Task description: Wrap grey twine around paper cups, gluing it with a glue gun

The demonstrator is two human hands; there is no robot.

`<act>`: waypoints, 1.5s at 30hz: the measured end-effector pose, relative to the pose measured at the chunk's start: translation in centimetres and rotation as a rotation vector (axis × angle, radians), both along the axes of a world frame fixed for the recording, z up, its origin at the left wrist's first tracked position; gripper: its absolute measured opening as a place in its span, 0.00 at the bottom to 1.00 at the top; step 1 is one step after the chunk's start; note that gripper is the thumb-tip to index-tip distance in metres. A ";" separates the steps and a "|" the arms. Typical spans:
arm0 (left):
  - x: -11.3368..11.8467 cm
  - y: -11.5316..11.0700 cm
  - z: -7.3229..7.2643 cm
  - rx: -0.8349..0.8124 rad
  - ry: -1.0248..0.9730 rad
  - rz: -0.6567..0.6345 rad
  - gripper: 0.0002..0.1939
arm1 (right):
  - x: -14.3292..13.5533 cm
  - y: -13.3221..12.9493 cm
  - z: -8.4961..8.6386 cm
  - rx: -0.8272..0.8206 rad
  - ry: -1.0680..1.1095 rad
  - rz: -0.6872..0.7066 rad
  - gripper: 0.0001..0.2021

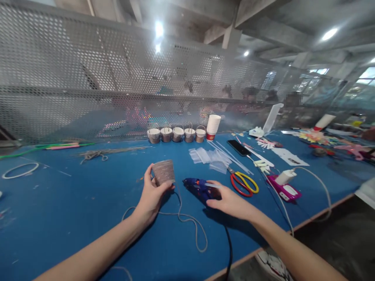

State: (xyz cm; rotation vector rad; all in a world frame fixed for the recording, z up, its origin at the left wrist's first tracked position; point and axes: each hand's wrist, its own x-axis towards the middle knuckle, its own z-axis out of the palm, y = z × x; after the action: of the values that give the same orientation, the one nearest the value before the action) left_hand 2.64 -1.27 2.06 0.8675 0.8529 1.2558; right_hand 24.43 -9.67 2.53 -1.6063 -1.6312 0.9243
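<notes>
My left hand (pixel 152 195) is closed around a small cup wrapped in grey-brown cord (pixel 163 171), held just above the blue table. A loose end of grey cord (pixel 187 219) trails from the cup in curves across the tabletop. To the right, my right hand (pixel 224 198) grips a dark blue glue gun (pixel 197 186), its nozzle pointing left toward the cup, with a gap between them. A clear stick shows at the gun's rear, and a black cable runs down from it to the table's front edge.
Several wrapped cups (pixel 177 135) and a stack of paper cups (pixel 213 127) line the mesh panel. Scissors (pixel 241 184), clear plastic strips (pixel 208 157), a phone (pixel 238 148) and a pink power strip (pixel 283 189) lie right. Cord strands (pixel 96 155) and a white ring (pixel 20 170) lie left.
</notes>
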 end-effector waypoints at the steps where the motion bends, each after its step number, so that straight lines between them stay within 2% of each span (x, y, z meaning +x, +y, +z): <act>1: 0.0 -0.1 0.2 0.003 0.001 -0.003 0.53 | -0.8 0.0 -0.4 0.044 -0.072 -0.004 0.24; 5: -0.2 -0.2 0.8 0.011 0.002 0.013 0.51 | -2.8 1.4 -2.2 0.163 -0.301 -0.125 0.09; 8: -0.4 -0.2 1.0 0.010 0.004 0.026 0.50 | -3.0 2.9 -3.2 0.167 -0.337 -0.180 0.08; 11: -0.7 -0.6 1.1 0.015 0.000 0.027 0.49 | -2.6 3.6 -3.4 0.174 -0.346 -0.185 0.08; 14: -1.0 -1.6 1.3 0.003 -0.013 0.018 0.49 | -2.0 2.5 -3.0 0.189 -0.338 -0.169 0.10; 17: -1.1 -2.7 1.5 -0.007 -0.044 -0.009 0.48 | -1.3 0.0 -2.2 0.284 -0.296 -0.260 0.10; 19: -1.1 -3.4 1.7 -0.021 -0.063 -0.031 0.48 | -1.4 -1.7 -1.4 0.390 -0.208 -0.310 0.09; 21: -1.1 -3.8 1.7 -0.036 -0.079 -0.050 0.50 | -2.2 -2.7 -0.4 0.454 -0.073 -0.272 0.07; 23: -1.0 -4.1 1.6 -0.041 -0.094 -0.067 0.51 | -3.8 -2.6 0.4 0.410 0.112 -0.185 0.05; 26: -1.3 -4.3 1.1 -0.031 -0.103 -0.082 0.51 | -6.8 -0.8 0.9 0.203 0.450 -0.073 0.13; 28: -1.6 -4.2 0.7 -0.013 -0.085 -0.058 0.49 | -8.4 0.7 0.6 0.027 0.611 -0.014 0.19; 31: -2.1 -3.9 0.4 -0.003 -0.049 -0.015 0.46 | -9.6 1.8 -0.3 -0.154 0.702 0.048 0.22; 37: -2.2 -3.3 0.3 -0.081 -0.078 -0.012 0.40 | -9.2 1.5 -1.2 -0.162 0.580 0.042 0.15; 42: -2.1 -3.6 0.2 -0.124 -0.092 -0.063 0.39 | -9.3 1.3 -0.6 0.063 0.379 0.010 0.05; 45: -2.1 -3.7 -0.1 -0.134 -0.102 -0.084 0.43 | -9.3 1.1 -0.4 0.169 0.340 0.006 0.05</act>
State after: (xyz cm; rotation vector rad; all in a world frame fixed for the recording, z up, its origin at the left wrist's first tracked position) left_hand 0.57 -4.97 2.00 0.7186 0.8012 1.1461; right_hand 15.16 -8.59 2.13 -1.2539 -1.4353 0.9746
